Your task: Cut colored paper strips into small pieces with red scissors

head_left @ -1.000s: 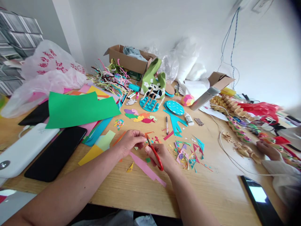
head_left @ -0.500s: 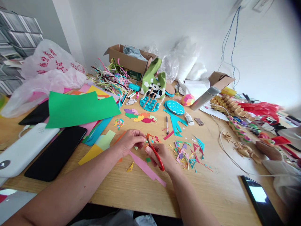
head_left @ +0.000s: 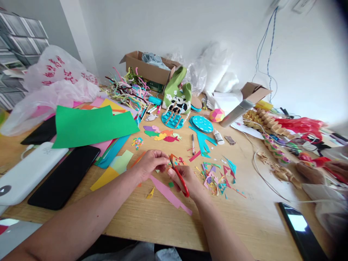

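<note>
Red-handled scissors (head_left: 181,180) are gripped in my right hand (head_left: 187,177), their blades pointing up and left toward my left fingertips. My left hand (head_left: 152,162) is closed in a pinch right beside the blade tips; whatever it pinches is too small and hidden to name. Under and behind the hands lies orange paper (head_left: 178,159) with small coloured dots on it. A pink paper strip (head_left: 170,194) and a yellow scrap (head_left: 150,193) lie below the hands. Beyond them rest several colourful paper fish (head_left: 160,136) and a little heap of tiny paper bits (head_left: 137,143).
Paper offcuts (head_left: 216,177) are strewn right of my hands, near a pen (head_left: 193,144) and a small white bottle (head_left: 218,137). Left are green sheet (head_left: 95,125), black phone (head_left: 65,177) and white power bank (head_left: 32,170). A co-worker's hand (head_left: 338,169) is at right, above another phone (head_left: 301,230).
My hands and the scissors have hardly moved. At the right edge, the co-worker's hand and the red item by it have shifted.
</note>
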`<state>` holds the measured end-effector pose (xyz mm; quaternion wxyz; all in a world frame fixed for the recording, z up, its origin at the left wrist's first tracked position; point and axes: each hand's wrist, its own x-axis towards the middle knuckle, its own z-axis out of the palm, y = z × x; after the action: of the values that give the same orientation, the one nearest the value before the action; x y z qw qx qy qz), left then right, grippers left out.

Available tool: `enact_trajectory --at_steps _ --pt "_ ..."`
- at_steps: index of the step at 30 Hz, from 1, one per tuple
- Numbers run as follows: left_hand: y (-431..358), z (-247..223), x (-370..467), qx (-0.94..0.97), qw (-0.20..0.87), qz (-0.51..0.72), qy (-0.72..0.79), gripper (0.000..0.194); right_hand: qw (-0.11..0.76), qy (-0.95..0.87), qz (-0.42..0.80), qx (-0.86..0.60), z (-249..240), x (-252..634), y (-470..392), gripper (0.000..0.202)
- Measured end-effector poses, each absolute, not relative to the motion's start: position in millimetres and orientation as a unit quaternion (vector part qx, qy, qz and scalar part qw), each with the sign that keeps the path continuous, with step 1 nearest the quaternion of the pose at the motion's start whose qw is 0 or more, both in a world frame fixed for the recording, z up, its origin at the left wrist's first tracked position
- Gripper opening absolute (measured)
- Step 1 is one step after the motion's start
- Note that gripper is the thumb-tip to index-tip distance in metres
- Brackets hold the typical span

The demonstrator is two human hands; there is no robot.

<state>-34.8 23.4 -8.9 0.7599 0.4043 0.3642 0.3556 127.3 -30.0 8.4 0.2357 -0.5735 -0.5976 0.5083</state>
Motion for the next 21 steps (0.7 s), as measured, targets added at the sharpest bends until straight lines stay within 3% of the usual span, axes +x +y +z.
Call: enact_trajectory --at_steps 21 --pt "24.4 -9.5 -35.6 0.397 0.767 0.356 0.357 0.014 0.238 -0.597 0.498 -0.583 11.2 125.4 -30.2 0.053"
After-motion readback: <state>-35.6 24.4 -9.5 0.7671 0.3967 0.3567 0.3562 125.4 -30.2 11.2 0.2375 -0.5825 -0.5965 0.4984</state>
